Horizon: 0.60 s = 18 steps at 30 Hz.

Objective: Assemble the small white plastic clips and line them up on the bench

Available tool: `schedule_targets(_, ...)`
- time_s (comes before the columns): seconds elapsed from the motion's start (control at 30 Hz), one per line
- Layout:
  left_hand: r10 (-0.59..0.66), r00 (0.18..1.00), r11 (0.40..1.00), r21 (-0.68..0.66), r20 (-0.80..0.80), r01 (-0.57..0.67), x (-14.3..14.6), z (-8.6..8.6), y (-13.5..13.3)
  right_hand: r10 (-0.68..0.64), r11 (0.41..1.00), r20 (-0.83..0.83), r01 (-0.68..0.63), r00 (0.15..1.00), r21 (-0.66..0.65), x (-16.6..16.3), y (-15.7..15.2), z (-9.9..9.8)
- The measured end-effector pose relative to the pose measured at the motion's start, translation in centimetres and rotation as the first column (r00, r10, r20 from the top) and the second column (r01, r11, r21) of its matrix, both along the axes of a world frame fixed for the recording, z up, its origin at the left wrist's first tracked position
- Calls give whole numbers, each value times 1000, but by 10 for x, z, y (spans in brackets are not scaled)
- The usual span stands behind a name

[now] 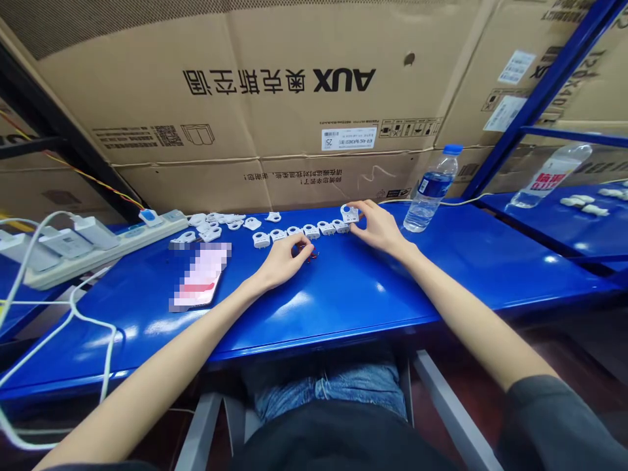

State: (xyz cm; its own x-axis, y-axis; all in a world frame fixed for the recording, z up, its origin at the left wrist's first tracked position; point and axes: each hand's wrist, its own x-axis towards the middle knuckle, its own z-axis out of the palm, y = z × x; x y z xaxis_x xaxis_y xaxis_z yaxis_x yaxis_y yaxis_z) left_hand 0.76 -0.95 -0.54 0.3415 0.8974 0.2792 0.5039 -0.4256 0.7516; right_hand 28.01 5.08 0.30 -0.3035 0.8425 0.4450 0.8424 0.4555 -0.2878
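Note:
My right hand (380, 227) pinches a small white plastic part with a round hole (349, 214) between thumb and fingers, at the right end of a row of similar parts. The row of white ringed parts (311, 231) stretches along the blue table in front of my hands. My left hand (284, 260) rests on the table just before the row, its thumb and fingers curled together. Small dark red pieces (313, 254) show under and beside those fingertips; whether the fingers grip one is hidden.
A loose heap of white parts (210, 224) lies at the back left, above a phone (201, 275). Farther left are a power strip (164, 224) with chargers and white cables (73, 307). A water bottle (430, 190) stands right of my right hand, before a large cardboard box (275, 124).

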Motion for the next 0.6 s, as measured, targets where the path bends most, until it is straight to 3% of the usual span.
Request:
schedule_targets(0.3,-8,1000,1000,-9,9,8,0,-3,2,205,978,21,-205,979,35,-26,-19,-2)
schedule_targets(0.6,53,998,992,114,-24,-50,-1,-4,6,315,948,79,-317,946,15,-41,-29,-9)
